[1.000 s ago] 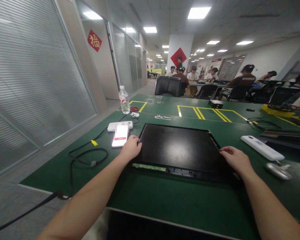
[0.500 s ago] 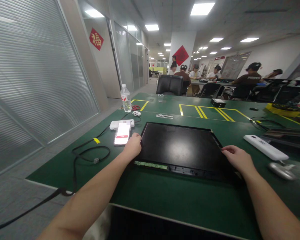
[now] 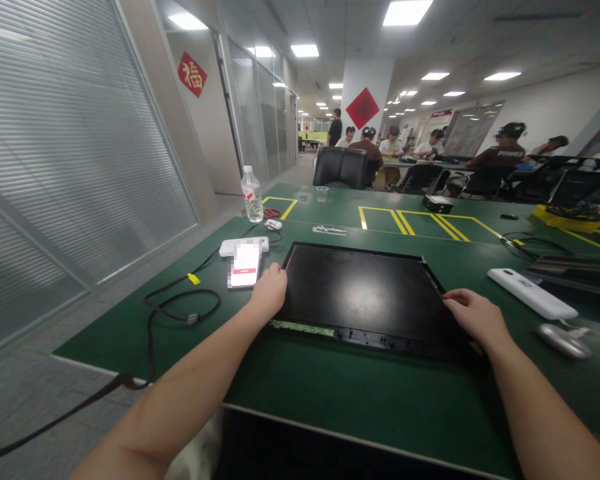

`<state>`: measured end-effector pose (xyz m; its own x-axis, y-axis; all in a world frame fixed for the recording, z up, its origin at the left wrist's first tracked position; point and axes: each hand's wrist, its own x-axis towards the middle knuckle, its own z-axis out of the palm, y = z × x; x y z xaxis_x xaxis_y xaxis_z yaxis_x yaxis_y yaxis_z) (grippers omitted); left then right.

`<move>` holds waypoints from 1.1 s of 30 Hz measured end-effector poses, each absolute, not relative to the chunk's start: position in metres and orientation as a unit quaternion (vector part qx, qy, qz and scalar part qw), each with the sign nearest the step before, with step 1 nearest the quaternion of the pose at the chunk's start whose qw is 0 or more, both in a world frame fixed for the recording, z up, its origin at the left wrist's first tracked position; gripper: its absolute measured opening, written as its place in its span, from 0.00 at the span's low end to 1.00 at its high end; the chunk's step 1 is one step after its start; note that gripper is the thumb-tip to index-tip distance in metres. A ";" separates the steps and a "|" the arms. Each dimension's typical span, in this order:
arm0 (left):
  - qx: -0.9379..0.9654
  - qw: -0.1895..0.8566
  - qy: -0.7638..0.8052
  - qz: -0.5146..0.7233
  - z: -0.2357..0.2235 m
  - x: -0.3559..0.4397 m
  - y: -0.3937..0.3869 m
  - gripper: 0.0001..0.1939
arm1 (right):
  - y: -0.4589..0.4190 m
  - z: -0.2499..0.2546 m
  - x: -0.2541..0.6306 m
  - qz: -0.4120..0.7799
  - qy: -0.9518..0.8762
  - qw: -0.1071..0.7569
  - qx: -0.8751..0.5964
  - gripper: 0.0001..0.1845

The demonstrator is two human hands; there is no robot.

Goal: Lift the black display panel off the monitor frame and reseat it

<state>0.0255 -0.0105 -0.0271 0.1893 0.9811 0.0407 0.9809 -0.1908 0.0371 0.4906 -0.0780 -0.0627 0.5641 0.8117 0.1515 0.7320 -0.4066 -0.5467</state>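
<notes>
A flat black monitor panel [image 3: 360, 293] lies face up on the green table [image 3: 330, 393], with a strip of circuit board showing along its near edge. My left hand [image 3: 269, 291] is curled round the panel's left edge. My right hand [image 3: 473, 315] rests on the right edge, its fingers wrapped over the rim. Both hands grip the panel from opposite sides.
A phone [image 3: 244, 265] and a white power bank [image 3: 243, 246] lie left of the panel, beside a black cable [image 3: 180, 303]. Behind them stand a water bottle [image 3: 253, 195] and a cup [image 3: 321, 194]. At the right lie a white device [image 3: 531, 293] and a silver mouse [image 3: 563, 339]. People sit at far tables.
The view has shifted slightly. My left hand has slid a little forward along the panel's left edge. My right hand has barely moved.
</notes>
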 end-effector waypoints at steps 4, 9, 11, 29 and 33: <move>0.772 0.014 0.634 0.042 -0.027 0.023 -0.010 0.25 | -0.077 -0.064 0.492 0.068 -0.463 0.294 -0.833 0.10; 0.760 0.060 0.638 0.109 -0.027 0.011 -0.006 0.23 | -0.078 -0.066 0.499 0.066 -0.459 0.318 -0.827 0.10; 0.750 0.061 0.649 0.116 -0.026 0.005 -0.005 0.22 | -0.078 -0.065 0.503 0.065 -0.458 0.319 -0.827 0.11; 0.734 0.053 0.676 0.040 -0.025 0.003 0.002 0.17 | -0.073 -0.080 0.525 0.060 -0.473 0.238 -0.846 0.20; 0.735 0.069 0.671 0.072 -0.028 0.001 0.007 0.14 | -0.072 -0.082 0.522 0.045 -0.474 0.237 -0.847 0.18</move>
